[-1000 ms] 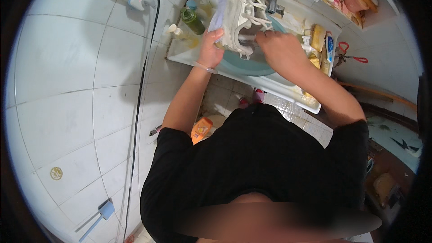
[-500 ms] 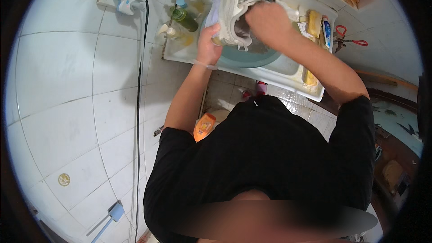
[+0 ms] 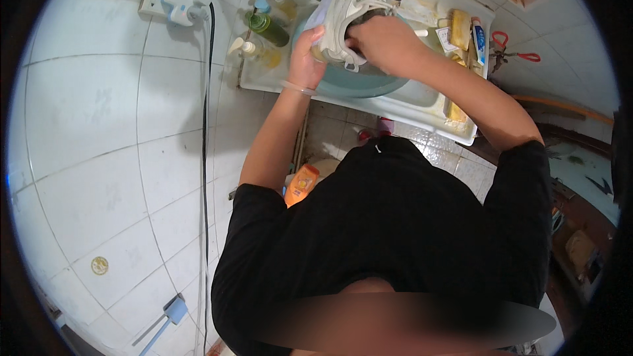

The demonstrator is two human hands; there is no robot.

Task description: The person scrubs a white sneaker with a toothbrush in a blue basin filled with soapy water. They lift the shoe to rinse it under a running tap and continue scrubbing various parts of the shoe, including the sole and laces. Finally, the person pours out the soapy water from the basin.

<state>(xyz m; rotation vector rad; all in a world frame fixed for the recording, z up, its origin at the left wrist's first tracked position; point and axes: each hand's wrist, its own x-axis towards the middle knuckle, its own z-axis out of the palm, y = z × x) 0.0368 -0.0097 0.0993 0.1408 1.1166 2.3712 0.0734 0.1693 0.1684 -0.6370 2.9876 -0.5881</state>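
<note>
A white-grey lace-up sneaker (image 3: pixel 339 16) with a pale lilac sole is tilted over a green basin (image 3: pixel 359 87) that holds some liquid. My left hand (image 3: pixel 306 59) grips the sneaker near its heel, thumb on the side, with a pale bangle on the wrist. At the shoe's opening is my right hand (image 3: pixel 389 45), its fingers curled and reaching into the collar. What those fingers hold, if anything, is hidden by the hand and the shoe. A short white stick-like piece (image 3: pixel 421 33) shows just beyond the right hand; whether it is held I cannot tell.
The basin sits in a white sink (image 3: pixel 422 124). Several bottles, one a green bottle (image 3: pixel 269 28), line its left side. On the right lie a yellow soap bar (image 3: pixel 461 29), a blue-white tube (image 3: pixel 478 43) and red-handled scissors (image 3: pixel 527 57). A cable (image 3: pixel 206 125) hangs from a plug (image 3: pixel 184 1).
The sneaker has shifted slightly right and turned a little. My right hand has moved down and slightly right at the shoe's opening. My left hand keeps its grip.
</note>
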